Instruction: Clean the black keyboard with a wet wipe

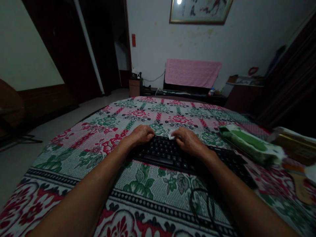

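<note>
Floral bedspread [103, 131] carries keyboard [172, 154], green-white packet [249, 143], cable [204, 204].

head camera looks down, close over bed [74, 144].

No legible text or labels

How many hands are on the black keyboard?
2. The left hand rests on the keyboard at its far left corner; the right hand, near its middle, pinches a white wipe.
</note>
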### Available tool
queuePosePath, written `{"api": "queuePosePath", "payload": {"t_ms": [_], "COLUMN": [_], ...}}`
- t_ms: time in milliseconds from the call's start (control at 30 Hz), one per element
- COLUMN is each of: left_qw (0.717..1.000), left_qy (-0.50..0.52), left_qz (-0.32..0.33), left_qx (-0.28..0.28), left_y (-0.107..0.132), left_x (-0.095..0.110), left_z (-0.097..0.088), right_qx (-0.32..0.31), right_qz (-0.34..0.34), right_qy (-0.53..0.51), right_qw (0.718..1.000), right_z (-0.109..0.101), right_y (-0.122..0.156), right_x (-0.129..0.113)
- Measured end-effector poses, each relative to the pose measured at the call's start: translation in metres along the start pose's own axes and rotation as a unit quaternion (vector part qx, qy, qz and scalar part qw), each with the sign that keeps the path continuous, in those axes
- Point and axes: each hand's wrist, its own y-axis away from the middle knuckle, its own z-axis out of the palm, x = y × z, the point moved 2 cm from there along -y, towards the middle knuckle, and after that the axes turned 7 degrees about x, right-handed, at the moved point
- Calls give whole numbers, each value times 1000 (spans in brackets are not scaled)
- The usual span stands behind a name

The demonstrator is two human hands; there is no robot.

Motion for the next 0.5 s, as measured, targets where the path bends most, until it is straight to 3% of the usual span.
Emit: {"api": "queuePosePath", "payload": {"t_ms": [133,267,500], "left_qw": [999,999,1000], "left_qy": [-10,-11,-8], "left_qz": [26,24,16], "left_qx": [22,22,23], "left_y": [0,0,0], "left_x": [-3,-5,0], "left_z": [2,3,0], "right_qx": [-13,-36,-5], "right_qz": [-23,16,-5], "right_qy": [-10,16,19], "right_qw": [1000,999,1000], "right_z": [3,0,5], "right_y": [0,1,0], "right_x": [-4,3,-2]}}
